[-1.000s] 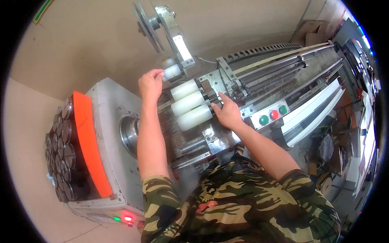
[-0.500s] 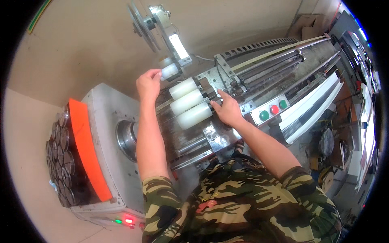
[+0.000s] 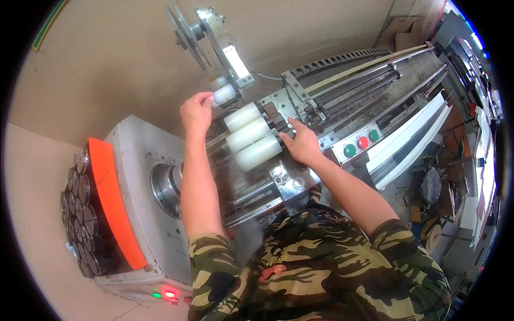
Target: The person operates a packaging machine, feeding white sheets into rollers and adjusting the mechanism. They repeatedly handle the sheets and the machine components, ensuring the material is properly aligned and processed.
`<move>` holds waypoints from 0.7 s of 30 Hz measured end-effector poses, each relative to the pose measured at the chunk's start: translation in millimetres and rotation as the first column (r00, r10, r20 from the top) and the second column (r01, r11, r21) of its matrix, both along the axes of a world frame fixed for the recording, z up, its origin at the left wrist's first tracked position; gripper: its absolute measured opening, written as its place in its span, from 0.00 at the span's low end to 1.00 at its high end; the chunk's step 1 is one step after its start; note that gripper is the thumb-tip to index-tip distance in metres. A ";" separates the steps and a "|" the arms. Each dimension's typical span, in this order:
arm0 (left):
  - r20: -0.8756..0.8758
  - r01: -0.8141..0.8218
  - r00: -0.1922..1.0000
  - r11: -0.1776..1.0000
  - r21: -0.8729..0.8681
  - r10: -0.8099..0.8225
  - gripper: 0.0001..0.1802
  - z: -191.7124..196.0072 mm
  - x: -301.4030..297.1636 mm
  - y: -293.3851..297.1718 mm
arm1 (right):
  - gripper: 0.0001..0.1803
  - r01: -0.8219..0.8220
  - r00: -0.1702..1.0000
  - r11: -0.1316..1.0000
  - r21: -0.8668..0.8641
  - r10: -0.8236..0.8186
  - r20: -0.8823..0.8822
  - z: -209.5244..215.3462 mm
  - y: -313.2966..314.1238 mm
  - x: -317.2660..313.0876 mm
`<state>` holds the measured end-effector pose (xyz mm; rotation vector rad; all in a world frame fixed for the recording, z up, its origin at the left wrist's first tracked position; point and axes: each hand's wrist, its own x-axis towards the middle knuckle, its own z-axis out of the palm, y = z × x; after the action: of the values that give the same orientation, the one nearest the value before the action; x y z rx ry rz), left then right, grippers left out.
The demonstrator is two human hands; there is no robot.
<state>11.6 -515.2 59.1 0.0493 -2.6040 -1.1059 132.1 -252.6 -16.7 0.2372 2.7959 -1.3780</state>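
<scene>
Three thick white rollers [image 3: 248,135] lie side by side on a metal machine bed. Beyond them, a smaller white roller [image 3: 224,94] sits at the lower end of an upright arm. My left hand [image 3: 196,113] is raised at this small roller's left end, its fingers curled and thumb and forefinger closed together. Whatever is pinched there is too fine to make out. At the right ends of the thick rollers is my right hand [image 3: 301,142], thumb and forefinger spread apart beside the dark roller mount [image 3: 274,116]. Nothing shows in its grasp.
A metal reel [image 3: 188,36] tops the upright arm. On the left stands a grey machine housing with a round chuck [image 3: 165,183] and an orange panel [image 3: 115,203]. A button box [image 3: 356,143] with green and red buttons is right of my right hand. Long guide rods [image 3: 369,88] stretch away rightward.
The view has shifted slightly. Both hands keep nearly the same places by the rollers, and the fingers look much the same.
</scene>
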 end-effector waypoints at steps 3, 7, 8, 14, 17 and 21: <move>-0.026 0.018 0.999 1.000 -0.006 -0.018 0.09 -4.8 -2.4 -3.4 | 0.34 -0.004 1.000 1.000 0.001 0.004 0.015 4.4 -0.6 0.5; -0.009 0.026 1.000 0.999 -0.024 -0.026 0.10 -2.6 -2.7 -2.7 | 0.34 -0.007 1.000 1.000 0.007 0.007 0.000 0.7 0.5 -0.8; 0.003 0.021 1.000 0.999 -0.035 -0.021 0.11 -2.1 -2.7 -2.7 | 0.34 -0.006 1.000 1.000 0.013 0.006 -0.004 0.7 0.5 -1.0; -0.012 0.042 0.999 0.999 -0.014 -0.042 0.10 -7.3 -6.6 -6.3 | 0.34 -0.003 0.999 0.999 0.032 0.004 -0.035 -1.8 0.8 -0.9; 0.028 0.026 0.999 1.000 -0.002 -0.026 0.10 -0.1 -0.8 -1.7 | 0.35 0.001 0.999 1.000 0.018 0.000 -0.045 -2.7 0.9 -1.2; -0.028 0.060 0.998 0.998 -0.010 -0.060 0.10 -10.8 -7.8 -7.9 | 0.35 0.006 1.000 1.000 0.030 -0.005 -0.014 -3.3 1.3 -2.0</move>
<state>3.8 -523.2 48.3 -0.0466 -2.6014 -1.1066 130.1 -251.3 -20.0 0.2364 2.8312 -1.3454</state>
